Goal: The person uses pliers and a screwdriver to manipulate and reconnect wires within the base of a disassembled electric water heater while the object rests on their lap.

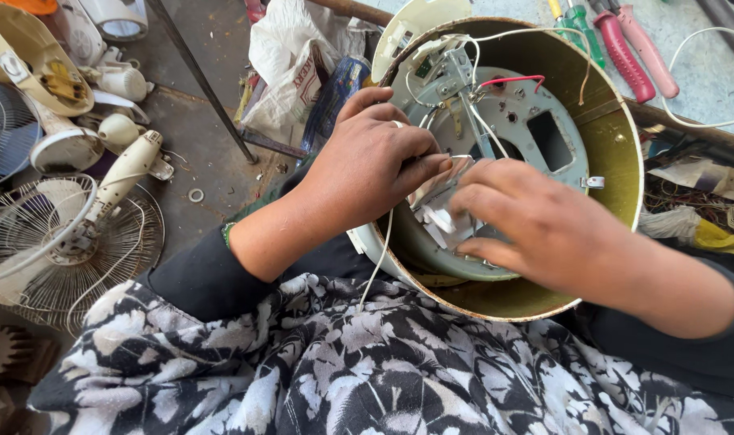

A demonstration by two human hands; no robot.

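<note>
While your left hand (pixel 367 165) reaches into the round metal housing (pixel 617 153) at centre frame, its fingers are curled together, tips pressed on the white plastic parts (pixel 441 219) inside; what exactly they pinch, you cannot tell. Your right hand (pixel 544 229) comes in from the right, fingers drawn close and laid over the same white parts, the grip closed down on them, the thing under the fingertips hidden.

Housing: yellowed inner wall, tilted open toward you, resting on your lap over black-and-white floral cloth (pixel 367 370). Inside, a grey-white circular plate (pixel 536 129) with a rectangular cut-out. White wire (pixel 377 262) hangs over the near rim, just beside your left wrist. Red wire (pixel 516 80) arcs near the plate's top.

Upper right of frame: red-handled pliers (pixel 637 48) and green screwdrivers (pixel 580 28) on the grey surface (pixel 705 80), well apart from both hands. Left of frame: fan guard (pixel 37 242) and cream fan body (pixel 125 173) on the floor. Top centre: crumpled white plastic bag (pixel 290 56).
</note>
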